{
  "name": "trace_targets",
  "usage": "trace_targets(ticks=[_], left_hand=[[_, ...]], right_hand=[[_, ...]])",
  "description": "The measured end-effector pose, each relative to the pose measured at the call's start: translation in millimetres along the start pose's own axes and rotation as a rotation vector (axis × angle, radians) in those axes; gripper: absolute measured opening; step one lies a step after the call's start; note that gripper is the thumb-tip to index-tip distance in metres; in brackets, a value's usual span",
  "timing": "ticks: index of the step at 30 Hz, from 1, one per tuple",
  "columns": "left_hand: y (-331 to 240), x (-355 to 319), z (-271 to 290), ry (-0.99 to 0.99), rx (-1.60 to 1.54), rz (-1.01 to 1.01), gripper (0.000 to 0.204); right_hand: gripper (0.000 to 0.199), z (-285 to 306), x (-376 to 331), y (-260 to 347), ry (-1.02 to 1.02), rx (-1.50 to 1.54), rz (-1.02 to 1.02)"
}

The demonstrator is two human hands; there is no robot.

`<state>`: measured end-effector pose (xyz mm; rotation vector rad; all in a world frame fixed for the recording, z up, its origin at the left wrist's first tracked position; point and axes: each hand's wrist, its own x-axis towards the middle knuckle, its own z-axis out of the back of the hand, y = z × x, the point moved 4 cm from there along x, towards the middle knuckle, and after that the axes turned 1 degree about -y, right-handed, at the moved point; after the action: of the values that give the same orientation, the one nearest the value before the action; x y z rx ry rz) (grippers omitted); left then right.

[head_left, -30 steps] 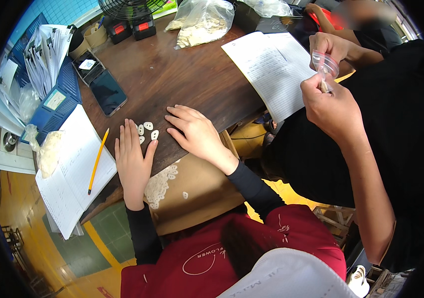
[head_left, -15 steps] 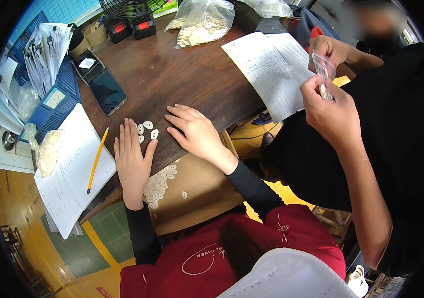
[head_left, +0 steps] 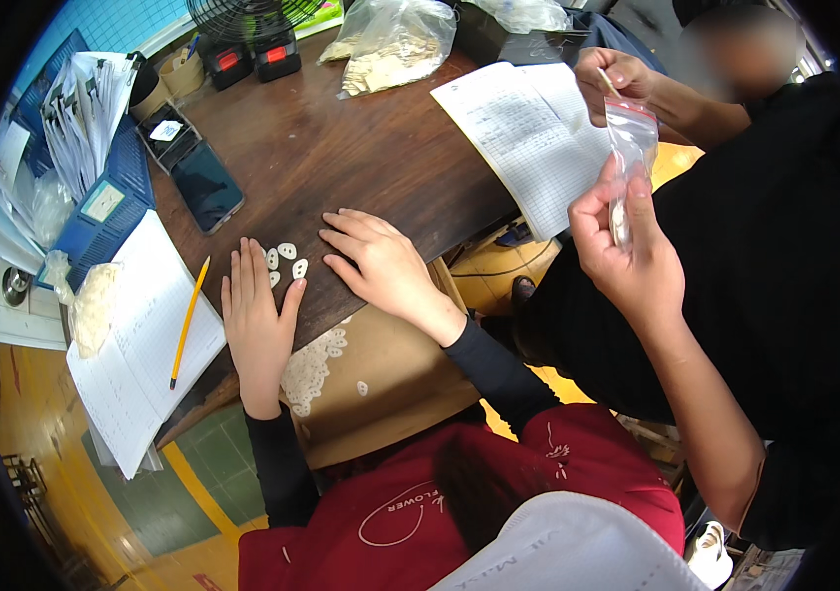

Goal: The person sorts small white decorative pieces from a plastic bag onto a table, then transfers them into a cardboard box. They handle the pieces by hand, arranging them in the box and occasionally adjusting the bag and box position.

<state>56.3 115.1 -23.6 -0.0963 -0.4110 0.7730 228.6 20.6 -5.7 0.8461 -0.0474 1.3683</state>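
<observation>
My left hand (head_left: 260,320) lies flat on the dark wooden table, fingers stretched away from me and holding nothing. Beside its fingertips and thumb are several small cream oval pieces (head_left: 287,250) with holes in them. Across from these, my right hand (head_left: 379,258) rests palm down at the table's edge, fingers slightly spread and empty. Below the edge, between my forearms, an open brown drawer or tray (head_left: 405,369) holds a heap of similar cream pieces (head_left: 312,372), with one piece lying apart.
At right, a co-worker's hands (head_left: 627,246) hold a small clear zip bag (head_left: 629,148). An open notebook (head_left: 523,128) lies near them. Leftward are a pencil (head_left: 190,325), another notebook (head_left: 149,330), a phone (head_left: 206,187) and a blue file rack (head_left: 105,212). A bag of pieces (head_left: 395,54) sits at the back.
The co-worker's hands have moved apart; one now holds a piece above the bag, which hangs in the other. My hands stay in place on the table; the view has shifted slightly.
</observation>
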Motion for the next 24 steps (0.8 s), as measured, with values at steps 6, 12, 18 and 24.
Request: trace_targets(ticks=[6, 12, 18, 24], left_hand=[[0.3, 0.8, 1.6, 0.026, -0.025, 0.016, 0.075], [-2.4, 1.8, 3.1, -0.022, 0.018, -0.021, 0.075], [-1.8, 2.1, 3.3, 0.046, -0.023, 0.028, 0.078], [-3.2, 1.8, 5.6, 0.038, -0.051, 0.041, 0.079]], right_hand=[[0.032, 1.2, 2.2, 2.0, -0.023, -0.045, 0.036], [0.028, 0.4, 1.4, 2.7, -0.042, -0.058, 0.076], [0.023, 1.9, 2.4, 2.8, -0.066, -0.006, 0.028], [0.025, 0.9, -0.2, 4.4, -0.039, -0.002, 0.024]])
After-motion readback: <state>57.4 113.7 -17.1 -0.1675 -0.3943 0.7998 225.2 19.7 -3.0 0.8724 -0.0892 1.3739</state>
